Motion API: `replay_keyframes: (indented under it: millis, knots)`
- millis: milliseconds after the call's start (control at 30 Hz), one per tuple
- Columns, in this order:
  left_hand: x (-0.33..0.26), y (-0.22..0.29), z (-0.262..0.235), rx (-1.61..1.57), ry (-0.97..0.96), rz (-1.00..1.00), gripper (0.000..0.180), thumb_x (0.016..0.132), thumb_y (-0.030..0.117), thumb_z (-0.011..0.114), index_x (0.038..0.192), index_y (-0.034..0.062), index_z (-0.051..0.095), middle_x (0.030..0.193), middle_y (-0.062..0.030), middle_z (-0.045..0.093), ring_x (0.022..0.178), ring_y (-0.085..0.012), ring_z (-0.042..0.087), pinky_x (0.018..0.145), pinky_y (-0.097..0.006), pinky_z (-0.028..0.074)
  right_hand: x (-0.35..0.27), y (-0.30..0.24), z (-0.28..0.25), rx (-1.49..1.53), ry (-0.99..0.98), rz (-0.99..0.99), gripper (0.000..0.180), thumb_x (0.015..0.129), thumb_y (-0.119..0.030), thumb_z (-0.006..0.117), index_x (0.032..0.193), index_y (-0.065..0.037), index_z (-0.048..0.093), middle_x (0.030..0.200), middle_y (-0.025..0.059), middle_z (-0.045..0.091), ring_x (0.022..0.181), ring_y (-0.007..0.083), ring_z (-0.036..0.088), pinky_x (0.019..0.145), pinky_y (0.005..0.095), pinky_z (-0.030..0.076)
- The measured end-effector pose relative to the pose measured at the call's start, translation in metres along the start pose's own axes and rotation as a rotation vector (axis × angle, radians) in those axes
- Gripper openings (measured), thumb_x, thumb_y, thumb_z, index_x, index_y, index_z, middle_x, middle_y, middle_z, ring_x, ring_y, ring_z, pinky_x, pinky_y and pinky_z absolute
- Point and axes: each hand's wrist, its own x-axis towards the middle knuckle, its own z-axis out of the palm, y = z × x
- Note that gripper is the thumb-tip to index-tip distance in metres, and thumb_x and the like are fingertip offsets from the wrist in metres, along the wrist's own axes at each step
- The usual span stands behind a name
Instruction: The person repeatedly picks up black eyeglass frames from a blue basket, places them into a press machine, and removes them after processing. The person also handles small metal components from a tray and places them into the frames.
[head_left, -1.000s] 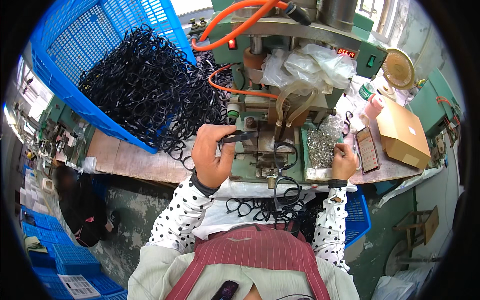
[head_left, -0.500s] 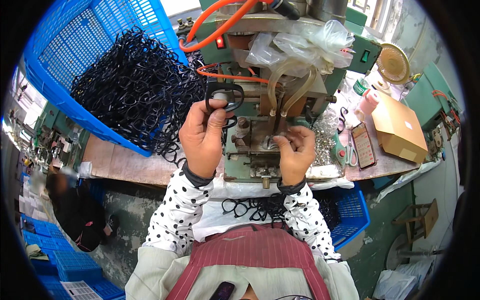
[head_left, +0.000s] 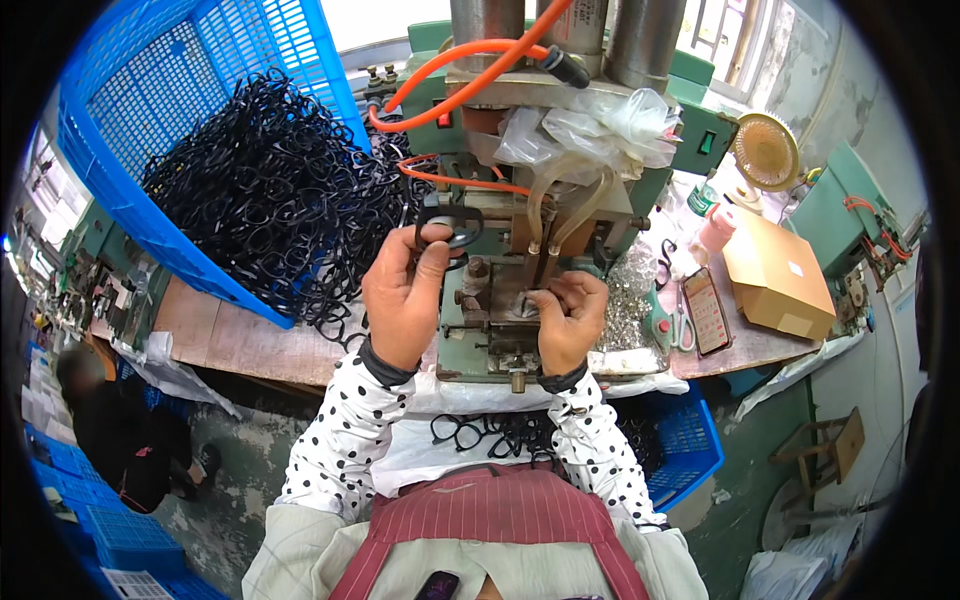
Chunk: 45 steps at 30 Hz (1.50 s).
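Note:
My left hand (head_left: 405, 295) pinches a black eyeglass frame (head_left: 466, 228) by its lower rim, raised at the left front of a green bench press (head_left: 468, 350). Over at the press's metal fixture (head_left: 503, 305), my right hand (head_left: 572, 318) has its thumb and forefinger pressed together beside the small work spot. Whatever sits between those fingertips is too small to make out. Two clear tubes (head_left: 573, 220) run down to the fixture just behind the right fingertips. More black frames (head_left: 480, 432) lie across my lap.
A blue basket (head_left: 190, 245) heaped with black eyeglass frames (head_left: 270, 190) tilts on the left of the table. To the right are small metal parts (head_left: 628, 310), scissors (head_left: 683, 328), a phone (head_left: 707, 312), a cardboard box (head_left: 780, 272) and a fan (head_left: 766, 150). A person (head_left: 125, 430) sits at far left.
The view has shifted, so the press and table sit a little differently in the picture. My left hand still holds the eyeglass frame, and my right hand stays at the fixture.

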Motion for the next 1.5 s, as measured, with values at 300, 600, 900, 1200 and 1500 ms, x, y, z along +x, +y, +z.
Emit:
replay_keyframes:
  millis: [300, 600, 900, 1200, 1500]
  knots:
    - [-0.067, -0.028, 0.029, 0.197, -0.55, 0.687, 0.048, 0.074, -0.005, 0.06, 0.122, 0.0015, 0.059, 0.123, -0.0143, 0.062, 0.106, -0.0299, 0.061, 0.098, -0.046, 0.046, 0.038, 0.002, -0.055, -0.723, 0.072, -0.27, 0.026, 0.077, -0.011, 0.074, 0.1, -0.004, 0.064, 0.085, 0.0079, 0.067, 0.075, 0.0254, 0.062, 0.067, 0.0365, 0.05]
    - [-0.065, -0.044, 0.032, 0.208, -0.591, 0.687, 0.044, 0.077, -0.002, 0.061, 0.12, 0.0045, 0.06, 0.127, -0.0107, 0.059, 0.109, -0.0307, 0.059, 0.098, -0.044, 0.047, 0.034, 0.011, -0.176, -1.365, -0.355, 0.205, 0.029, 0.078, -0.03, 0.074, 0.093, -0.007, 0.066, 0.083, 0.0136, 0.068, 0.078, 0.0335, 0.066, 0.067, 0.0451, 0.05]
    - [-0.069, -0.042, 0.03, 0.26, -0.592, 0.673, 0.042, 0.079, 0.003, 0.062, 0.121, 0.0054, 0.06, 0.131, -0.0097, 0.057, 0.113, -0.0301, 0.056, 0.101, -0.044, 0.043, 0.026, 0.07, -0.165, -0.802, -0.055, 0.126, 0.012, 0.082, -0.011, 0.07, 0.092, -0.005, 0.071, 0.085, 0.012, 0.069, 0.076, 0.0247, 0.066, 0.07, 0.034, 0.051]
    - [-0.042, -0.151, -0.038, 0.873, 0.181, 0.057, 0.026, 0.087, 0.025, 0.066, 0.111, 0.0145, 0.065, 0.117, -0.0084, 0.054, 0.107, -0.0307, 0.049, 0.092, -0.045, 0.038, 0.013, 0.053, -0.155, -0.826, 0.08, -0.027, 0.011, 0.083, -0.008, 0.069, 0.094, -0.007, 0.073, 0.084, 0.0095, 0.07, 0.076, 0.0223, 0.067, 0.069, 0.0319, 0.051]
    - [-0.079, -0.213, -0.06, 1.085, 0.138, -0.144, 0.02, 0.083, 0.019, 0.068, 0.103, 0.023, 0.065, 0.116, -0.0041, 0.054, 0.108, -0.031, 0.048, 0.09, -0.048, 0.038, 0.015, 0.062, -0.154, -0.981, 0.056, -0.067, 0.011, 0.086, -0.009, 0.065, 0.097, -0.009, 0.066, 0.082, 0.0121, 0.068, 0.071, 0.0304, 0.066, 0.066, 0.0382, 0.051]
